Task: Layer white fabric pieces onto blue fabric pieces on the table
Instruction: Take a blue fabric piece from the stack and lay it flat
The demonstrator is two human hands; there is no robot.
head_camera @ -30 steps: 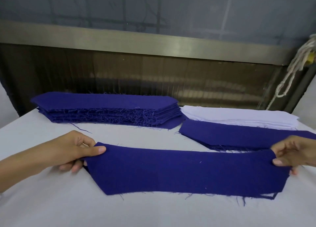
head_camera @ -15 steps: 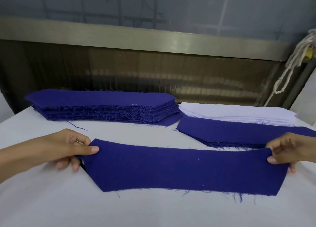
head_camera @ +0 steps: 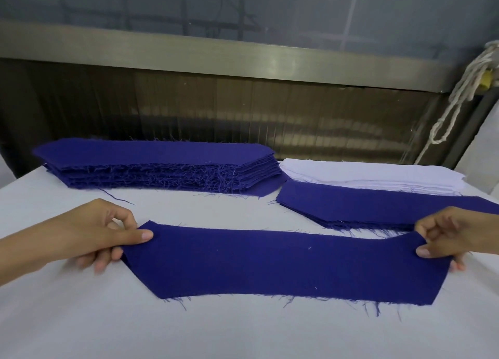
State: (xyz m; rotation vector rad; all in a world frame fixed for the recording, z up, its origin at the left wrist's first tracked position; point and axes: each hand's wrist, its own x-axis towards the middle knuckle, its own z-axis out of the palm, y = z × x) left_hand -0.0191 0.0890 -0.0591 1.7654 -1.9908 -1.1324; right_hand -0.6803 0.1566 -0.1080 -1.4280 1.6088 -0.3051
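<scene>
A long blue fabric piece (head_camera: pixel 275 261) with frayed edges lies stretched across the white table (head_camera: pixel 243 331) in front of me. My left hand (head_camera: pixel 108 234) pinches its left end between thumb and fingers. My right hand (head_camera: pixel 445 237) pinches its right end the same way. Behind it on the left sits a tall stack of blue pieces (head_camera: pixel 162 166). At the back right a stack of white fabric pieces (head_camera: pixel 378 176) lies, with a lower pile of blue pieces (head_camera: pixel 378 207) in front of it.
A metal-framed wall panel (head_camera: pixel 243 110) rises right behind the table's far edge. A white rope (head_camera: pixel 459 99) hangs at the upper right. Bare table surface stretches between me and the held piece.
The held blue piece has settled a little flatter and further from me on the table; both hands keep the same pinch on its ends.
</scene>
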